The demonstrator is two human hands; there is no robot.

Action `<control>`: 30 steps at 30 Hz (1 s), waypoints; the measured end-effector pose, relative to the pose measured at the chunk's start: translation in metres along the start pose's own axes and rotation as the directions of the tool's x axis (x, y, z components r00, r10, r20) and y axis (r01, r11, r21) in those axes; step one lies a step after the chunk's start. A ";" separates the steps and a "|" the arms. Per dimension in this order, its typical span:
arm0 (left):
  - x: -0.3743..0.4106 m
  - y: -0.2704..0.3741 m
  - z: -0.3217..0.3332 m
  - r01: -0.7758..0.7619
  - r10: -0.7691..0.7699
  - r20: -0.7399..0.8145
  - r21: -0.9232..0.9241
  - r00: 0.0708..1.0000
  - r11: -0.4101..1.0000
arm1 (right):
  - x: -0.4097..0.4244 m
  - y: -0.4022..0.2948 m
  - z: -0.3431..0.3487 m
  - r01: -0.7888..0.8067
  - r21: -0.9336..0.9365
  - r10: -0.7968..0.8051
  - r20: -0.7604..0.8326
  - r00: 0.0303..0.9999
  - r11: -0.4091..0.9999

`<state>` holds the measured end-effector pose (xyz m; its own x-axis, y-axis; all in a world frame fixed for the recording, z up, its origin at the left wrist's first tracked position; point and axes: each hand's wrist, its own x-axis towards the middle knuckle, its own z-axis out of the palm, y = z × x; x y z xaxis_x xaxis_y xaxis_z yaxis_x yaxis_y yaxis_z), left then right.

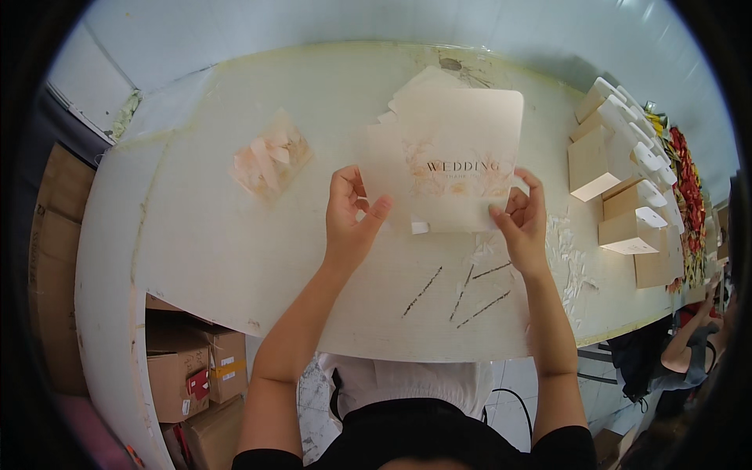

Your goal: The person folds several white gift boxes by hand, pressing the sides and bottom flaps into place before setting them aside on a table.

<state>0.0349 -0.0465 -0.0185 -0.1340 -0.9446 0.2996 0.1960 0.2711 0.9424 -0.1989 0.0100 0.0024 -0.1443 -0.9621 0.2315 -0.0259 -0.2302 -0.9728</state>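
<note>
A pale, flat cardboard piece with a floral print and the word "WEDDING" is raised over the table between my hands. My right hand grips its lower right edge between thumb and fingers. At the lower left, my left hand has its thumb and fingers around the edge of a plain panel that adjoins the printed one. Behind them lie more pale card pieces, partly covered. Farther left on the table rests a small floral-printed item with a pink ribbon.
Folded pale paper boxes stand in rows at the right, beside red and yellow decorations. Paper scraps litter the white table. Cardboard boxes sit under its left side. Another person is at the far right.
</note>
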 end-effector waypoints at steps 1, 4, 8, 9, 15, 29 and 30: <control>-0.001 0.002 0.003 -0.010 0.009 0.037 0.028 0.999 1.000 | -0.006 0.001 0.001 -0.010 0.013 0.010 0.013 1.000 1.000; -0.004 -0.003 0.008 -0.053 0.038 0.133 0.106 0.990 0.993 | -0.018 0.009 0.004 -0.052 -0.005 0.052 0.134 0.990 0.999; -0.006 -0.002 0.014 -0.191 0.175 0.165 0.089 0.971 0.978 | -0.010 0.008 0.008 0.469 -0.255 -0.316 0.469 0.825 0.846; -0.006 -0.001 0.016 -0.233 0.222 0.153 0.058 0.963 0.971 | -0.017 -0.001 0.019 0.468 -0.307 -0.292 0.477 0.829 0.828; -0.008 -0.003 0.018 -0.032 0.100 0.137 -0.430 0.985 0.902 | -0.037 -0.007 0.043 0.714 -0.217 -0.550 0.504 0.666 0.666; -0.014 0.003 0.010 -0.003 0.077 0.449 -0.164 0.890 0.986 | -0.051 -0.041 0.055 0.837 -0.167 -0.690 0.495 0.529 0.522; -0.014 0.004 0.011 -0.037 0.103 0.446 -0.156 0.889 0.987 | -0.048 -0.047 0.055 0.835 -0.168 -0.683 0.504 0.530 0.524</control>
<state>0.0268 -0.0302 -0.0169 -0.5323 -0.7291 0.4301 0.3495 0.2734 0.8961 -0.1366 0.0589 0.0374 0.4395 -0.4261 0.7908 -0.3007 -0.8993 -0.3174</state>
